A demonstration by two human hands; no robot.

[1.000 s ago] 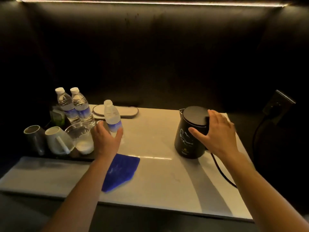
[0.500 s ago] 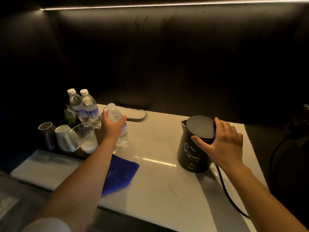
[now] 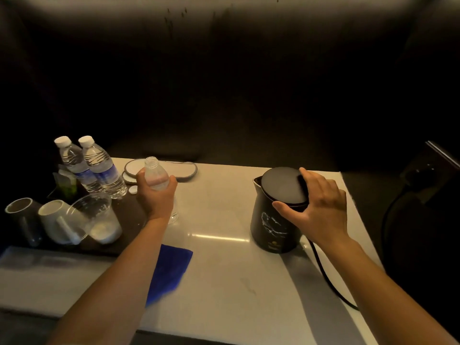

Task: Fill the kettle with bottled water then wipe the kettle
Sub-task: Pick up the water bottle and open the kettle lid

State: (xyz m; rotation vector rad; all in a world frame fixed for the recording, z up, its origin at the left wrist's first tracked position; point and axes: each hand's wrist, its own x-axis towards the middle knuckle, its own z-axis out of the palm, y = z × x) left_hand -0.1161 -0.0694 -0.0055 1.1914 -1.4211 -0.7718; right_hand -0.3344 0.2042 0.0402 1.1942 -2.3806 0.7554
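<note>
Your left hand (image 3: 156,195) is wrapped around an uncapped clear plastic water bottle (image 3: 157,176), fingers clamped on its body, its base at or just above the pale stone counter (image 3: 224,270). Your right hand (image 3: 321,207) rests on the round flat lid (image 3: 283,185) of the black electric kettle (image 3: 271,227), thumb on the near rim, fingers curled over the far edge; it grips the lid, which looks closed.

The risks, as a judgement: the bottle is open and thin-walled, so squeezing hard or swinging it fast could spill water before it reaches the kettle. The lid must come off first, or the pour lands on it. A black power cord (image 3: 326,277) trails from the kettle under your right wrist and could snag your forearm and tug the kettle.

Both arms reach forward, the left bent slightly inward, the right wrist cocked over the kettle.

Just left of your left hand stand two sealed bottles (image 3: 95,168), a clear plastic cup (image 3: 99,220) and two mugs (image 3: 42,220); a small white cap (image 3: 133,190) lies beside them. A folded blue cloth (image 3: 171,267) lies under your left forearm.
</note>
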